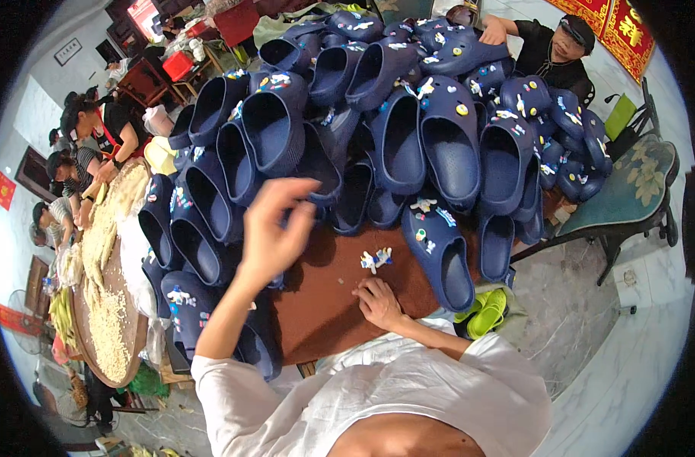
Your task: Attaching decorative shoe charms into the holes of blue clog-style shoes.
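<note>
My left hand [277, 232] is raised over the left part of the brown table [325, 286], in front of the piled dark blue clogs [274, 126]. Its thumb and fingers are bent and apart, with nothing visible between them. Lower down, my right hand [379, 305] rests on the tabletop, fingers loosely bent and separate, holding nothing I can see. Just beyond its fingertips lies a small cluster of white and blue shoe charms [376, 260]. To its right, one clog [439, 255] with charms fixed on it lies at the table's edge.
Clogs are heaped along the table's back and left. A person in black [554, 57] sits at the far right, a hand on the pile. Bright green clogs [484, 312] are beside the table, a cushioned chair [629, 183] at right. Several people work around a round tray [108, 320] of pale kernels.
</note>
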Motion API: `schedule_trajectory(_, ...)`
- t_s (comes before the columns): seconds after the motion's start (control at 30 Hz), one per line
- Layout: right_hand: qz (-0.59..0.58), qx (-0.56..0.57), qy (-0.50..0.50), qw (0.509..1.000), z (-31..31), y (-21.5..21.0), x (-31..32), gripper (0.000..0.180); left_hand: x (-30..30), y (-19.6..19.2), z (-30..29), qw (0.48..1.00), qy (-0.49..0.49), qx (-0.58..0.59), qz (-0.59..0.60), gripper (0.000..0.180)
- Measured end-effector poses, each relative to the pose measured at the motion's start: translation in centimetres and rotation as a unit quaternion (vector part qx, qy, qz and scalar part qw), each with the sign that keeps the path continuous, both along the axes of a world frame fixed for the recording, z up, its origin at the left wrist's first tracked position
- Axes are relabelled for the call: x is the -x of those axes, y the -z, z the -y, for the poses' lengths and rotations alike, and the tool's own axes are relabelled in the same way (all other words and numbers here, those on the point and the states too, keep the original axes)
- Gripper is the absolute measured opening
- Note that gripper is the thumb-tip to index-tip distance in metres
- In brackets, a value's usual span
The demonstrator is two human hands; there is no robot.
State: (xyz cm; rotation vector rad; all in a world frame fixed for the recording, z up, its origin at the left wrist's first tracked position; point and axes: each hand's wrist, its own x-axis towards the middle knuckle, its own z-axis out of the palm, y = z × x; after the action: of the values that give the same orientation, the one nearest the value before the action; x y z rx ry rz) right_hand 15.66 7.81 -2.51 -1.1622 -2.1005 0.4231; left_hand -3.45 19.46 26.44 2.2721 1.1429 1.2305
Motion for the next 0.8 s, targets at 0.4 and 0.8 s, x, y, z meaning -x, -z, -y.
schedule_trajectory(0.4, 0.046, -0.063, 0.020, 0.997, -0.3, 2.7, 0.3, 0.019, -19.9, 17.0, -0.5, 0.679, 0.219, 0.598, 0.365, 0.052)
schedule_trajectory(0.8, 0.064, 0.005, 0.024, 0.998, 0.0, 2.2, 0.2, 0.027, -26.2, 18.0, -6.0, 0.503, 0.196, 0.658, 0.525, 0.036)
